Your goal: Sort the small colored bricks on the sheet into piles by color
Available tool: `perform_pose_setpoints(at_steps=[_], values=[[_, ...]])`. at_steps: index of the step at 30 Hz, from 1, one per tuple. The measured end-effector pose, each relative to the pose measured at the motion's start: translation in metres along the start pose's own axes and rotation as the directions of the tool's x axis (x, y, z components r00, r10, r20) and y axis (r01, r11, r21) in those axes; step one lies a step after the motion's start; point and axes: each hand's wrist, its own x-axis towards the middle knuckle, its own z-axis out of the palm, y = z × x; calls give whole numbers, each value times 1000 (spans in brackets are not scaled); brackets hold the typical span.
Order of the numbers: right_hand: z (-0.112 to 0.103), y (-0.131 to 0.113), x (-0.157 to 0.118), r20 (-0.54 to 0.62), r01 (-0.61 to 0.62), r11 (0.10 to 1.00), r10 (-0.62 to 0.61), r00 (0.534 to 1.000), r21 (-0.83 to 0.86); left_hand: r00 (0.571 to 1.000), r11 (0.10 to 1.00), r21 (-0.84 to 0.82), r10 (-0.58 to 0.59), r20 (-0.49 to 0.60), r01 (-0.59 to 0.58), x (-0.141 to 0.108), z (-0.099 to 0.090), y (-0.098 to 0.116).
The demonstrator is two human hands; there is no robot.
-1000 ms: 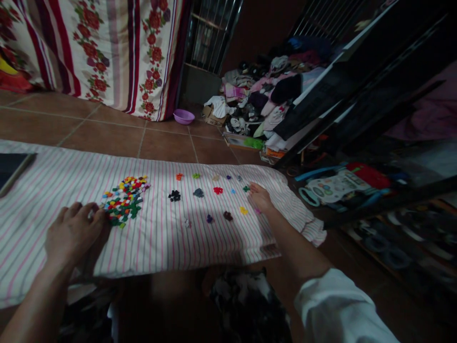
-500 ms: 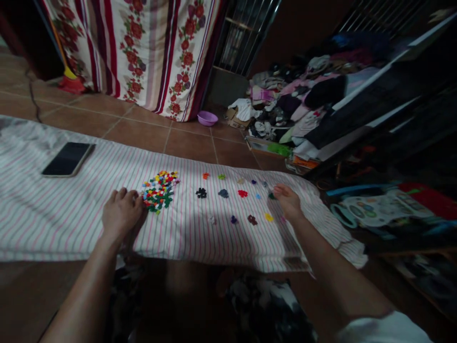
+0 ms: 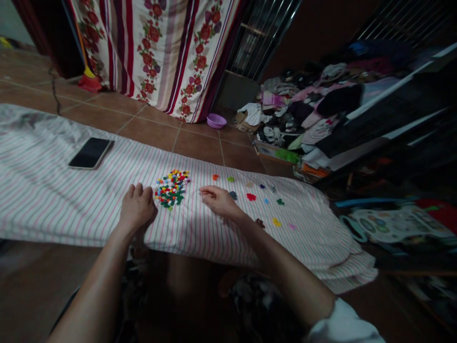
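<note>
Dim room — soft shadows beside hands, dark right side, slight blur

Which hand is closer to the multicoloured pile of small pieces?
Left. The left hand is beside the pile, on its left; the right hand is past its right side, across more white striped cloth.

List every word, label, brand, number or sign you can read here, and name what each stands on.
No text can be read anywhere.
Phone: dark face, no legible mark.
Pile of small coloured pieces: too small to show any lettering.
White panel with ovals, at the right: too blurred to tell whether it bears words.
Flowered curtain: flowers and stripes, no readable words.
</note>
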Motion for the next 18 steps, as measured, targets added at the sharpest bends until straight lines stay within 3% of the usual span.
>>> perform_pose_setpoints(at_steps=[4,9,13,18], values=[[30,-11,11,48,79,983,-72,996,-167,1000,999,-52,9,5,-9,0,1,-4],[48,-18,16,128,110,940,-71,989,-324,999,999,-37,8,41,-6,0,-1,-4],[57,-18,13,91,72,914,-39,995,-399,999,1000,-24,-14,33,14,0,-5,-1],[61,-12,10,39,69,934,-59,998,-350,999,1000,-15,-13,41,14,0,-7,1]])
